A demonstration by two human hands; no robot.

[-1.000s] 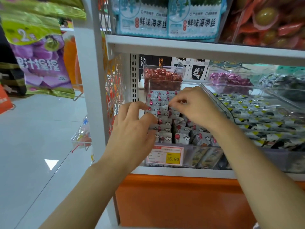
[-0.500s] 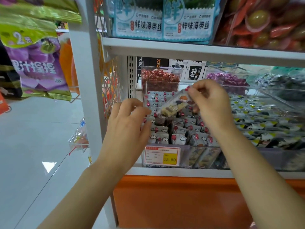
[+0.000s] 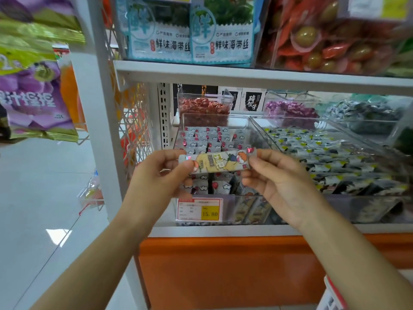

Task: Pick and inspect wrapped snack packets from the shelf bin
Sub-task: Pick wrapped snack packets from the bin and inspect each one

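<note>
Pinching a seemingly light, crinkly snack packet [image 3: 218, 161] by its flat sealed ends, left hand [image 3: 154, 175] and right hand [image 3: 281, 180] each gripping one, just in front of the shelf bin [image 3: 232, 209]

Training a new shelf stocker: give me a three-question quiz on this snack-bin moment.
1. True or false: the snack packet lies inside the clear bin.
2. What holds the packet? A) one hand B) both hands, one at each end C) nothing
3. Fill in: the price tag on the bin front reads ____.
Key: 1 false, it is held up; 2 B, left hand and right hand pinch its ends; 3 15.80.
</note>
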